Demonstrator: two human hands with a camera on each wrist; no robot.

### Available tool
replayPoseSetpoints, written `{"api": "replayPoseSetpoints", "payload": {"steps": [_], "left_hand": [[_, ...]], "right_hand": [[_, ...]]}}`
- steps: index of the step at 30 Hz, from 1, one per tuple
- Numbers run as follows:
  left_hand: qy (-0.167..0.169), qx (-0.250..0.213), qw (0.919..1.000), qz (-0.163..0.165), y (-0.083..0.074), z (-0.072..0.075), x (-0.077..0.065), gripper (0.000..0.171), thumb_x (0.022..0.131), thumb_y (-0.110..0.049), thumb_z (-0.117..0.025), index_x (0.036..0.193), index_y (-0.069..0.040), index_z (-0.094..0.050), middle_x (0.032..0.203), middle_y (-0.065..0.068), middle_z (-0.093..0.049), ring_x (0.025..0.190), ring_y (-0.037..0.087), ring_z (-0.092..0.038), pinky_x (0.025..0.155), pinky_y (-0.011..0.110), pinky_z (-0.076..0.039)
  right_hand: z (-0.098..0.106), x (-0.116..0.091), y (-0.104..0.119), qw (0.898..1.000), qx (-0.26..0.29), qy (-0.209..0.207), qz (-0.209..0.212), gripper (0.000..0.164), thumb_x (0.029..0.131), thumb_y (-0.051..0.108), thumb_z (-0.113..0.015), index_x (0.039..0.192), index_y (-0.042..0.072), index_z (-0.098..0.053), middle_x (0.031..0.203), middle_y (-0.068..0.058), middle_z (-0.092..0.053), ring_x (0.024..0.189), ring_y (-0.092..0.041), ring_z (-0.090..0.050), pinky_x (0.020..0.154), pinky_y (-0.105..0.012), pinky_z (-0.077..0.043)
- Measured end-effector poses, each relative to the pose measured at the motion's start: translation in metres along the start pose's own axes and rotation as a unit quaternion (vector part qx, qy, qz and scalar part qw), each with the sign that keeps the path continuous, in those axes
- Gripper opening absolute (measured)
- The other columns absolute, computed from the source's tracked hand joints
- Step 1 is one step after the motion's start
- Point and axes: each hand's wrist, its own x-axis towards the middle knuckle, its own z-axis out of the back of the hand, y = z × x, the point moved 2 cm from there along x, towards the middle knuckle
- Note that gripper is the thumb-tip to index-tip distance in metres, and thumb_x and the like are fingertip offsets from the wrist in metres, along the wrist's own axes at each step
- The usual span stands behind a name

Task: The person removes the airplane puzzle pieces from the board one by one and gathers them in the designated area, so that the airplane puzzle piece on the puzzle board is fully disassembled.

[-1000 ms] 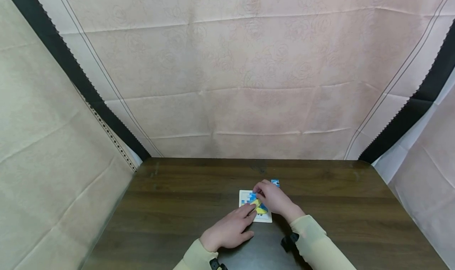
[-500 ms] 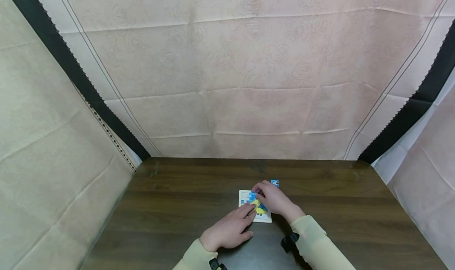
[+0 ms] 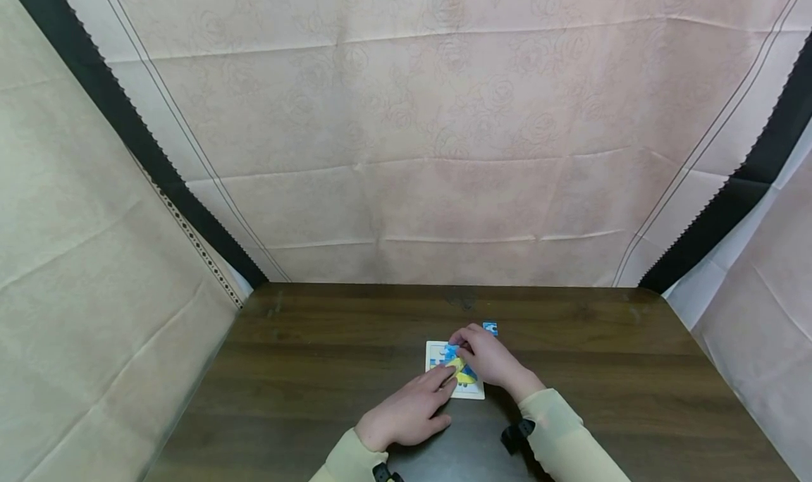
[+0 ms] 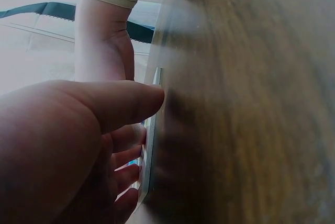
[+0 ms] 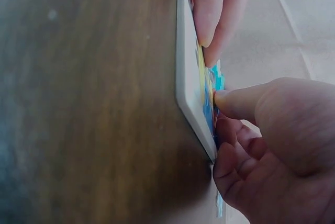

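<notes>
A small jigsaw puzzle board (image 3: 469,392) with a white border and a blue and yellow picture lies flat on the table. My left hand (image 3: 406,410) rests its fairly straight fingertips on the board's left and lower part, the thumb held apart. Over the upper right of the board, my right hand (image 3: 488,356) pinches a small blue puzzle piece (image 5: 220,80) between thumb and curled fingers. That piece is mostly covered by the fingers, so whether it is seated cannot be told. Left fingers (image 5: 209,9) touch the board close to the right thumb in the right wrist view.
Beyond the right hand lies a loose blue and white puzzle piece (image 3: 490,328). The dark wooden table (image 3: 330,341) reaches to a pale fabric backdrop (image 3: 444,151), with more fabric at both sides. A black wrist camera (image 3: 517,436) is strapped to the right wrist.
</notes>
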Motion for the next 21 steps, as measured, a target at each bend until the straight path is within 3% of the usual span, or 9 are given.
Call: {"api": "replayPoseSetpoints", "payload": {"steps": [21], "left_hand": [[-0.008,0.002,0.9999,-0.007,-0.0010,0.0014,-0.0007,0.063,0.110,-0.034,-0.062,0.163,-0.005,-0.044,0.173,0.010,-0.031,0.160,0.024,-0.029,0.125,0.040,-0.032]], "right_hand": [[0.0020,-0.0021,-0.0031,0.999,0.040,0.001,-0.001,0.017,0.101,0.011,-0.075,0.117,0.018,-0.073,0.109,0.003,-0.064,0.096,-0.017,-0.059,0.093,-0.044,-0.057]]}}
